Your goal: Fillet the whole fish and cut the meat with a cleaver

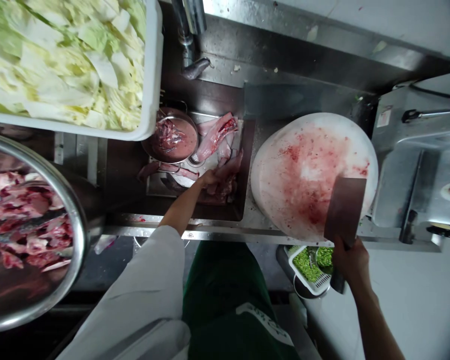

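Observation:
In the sink point(125, 200), my left hand point(209, 178) is closed on a long pinkish piece of fish point(230, 167); its fingertips are partly hidden. More fish pieces point(216, 137) lie around it, one with a red cut side. Beside them a metal pot point(187, 137) holds reddish liquid and bloody scraps. My right hand point(350, 260) grips a cleaver point(345, 207) by its dark handle. The wide blade is over the near right part of a thick, round white cutting board point(273, 170), which is smeared with blood.
A white tub point(155, 75) of cut cabbage stands at the upper left. Below it is a large steel bowl point(80, 220) with chopped raw pieces. A faucet point(189, 50) rises behind the sink. On the right sits a metal machine point(393, 170); a basket point(317, 285) of chopped greens is below the counter.

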A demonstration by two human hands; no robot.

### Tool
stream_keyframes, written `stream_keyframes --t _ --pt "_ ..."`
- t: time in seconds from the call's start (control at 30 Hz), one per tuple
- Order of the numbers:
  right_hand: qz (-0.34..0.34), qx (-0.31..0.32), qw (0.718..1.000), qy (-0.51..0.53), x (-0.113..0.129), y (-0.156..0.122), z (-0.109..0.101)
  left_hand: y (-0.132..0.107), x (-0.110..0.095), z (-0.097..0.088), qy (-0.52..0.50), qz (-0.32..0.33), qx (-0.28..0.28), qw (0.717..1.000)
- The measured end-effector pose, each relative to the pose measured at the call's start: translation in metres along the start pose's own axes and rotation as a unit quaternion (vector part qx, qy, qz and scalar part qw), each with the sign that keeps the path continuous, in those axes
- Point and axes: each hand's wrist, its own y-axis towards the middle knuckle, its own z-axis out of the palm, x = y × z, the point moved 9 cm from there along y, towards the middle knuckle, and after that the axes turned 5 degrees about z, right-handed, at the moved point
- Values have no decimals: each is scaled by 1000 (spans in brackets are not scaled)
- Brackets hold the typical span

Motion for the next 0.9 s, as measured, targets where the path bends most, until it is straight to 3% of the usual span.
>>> stream_keyframes --t 0.13,0.27,0.4,0.53,0.6,0.63,0.73,0.8,0.9 --pt "-5 6 1000 23 -2 5 4 -26 -18 -22 -126 -44 -4 991" --pt "-34 18 996 83 4 8 8 -80 -64 -68 -204 2 -45 978" --pt "-57 30 988 143 5 14 14 -134 -128 -105 -214 75 -83 970" --pt "-78 57 973 208 5 22 24 -171 -226 -118 -116 186 -121 968" --pt "-97 62 966 231 6 26 23 -183 -286 -100 -28 256 -103 961" --pt "-105 59 964 238 5 27 20 -187 -315 -82 30 294 -85 952" --pt "-107 31 963 246 -10 28 4 -193 -380 3 249 394 -35 884" --pt "-98 -1 964 247 -30 26 -10 -187 -395 72 382 426 -28 819" --pt "-74 -43 969 232 -70 21 -26 -168 -377 162 496 418 -27 761"
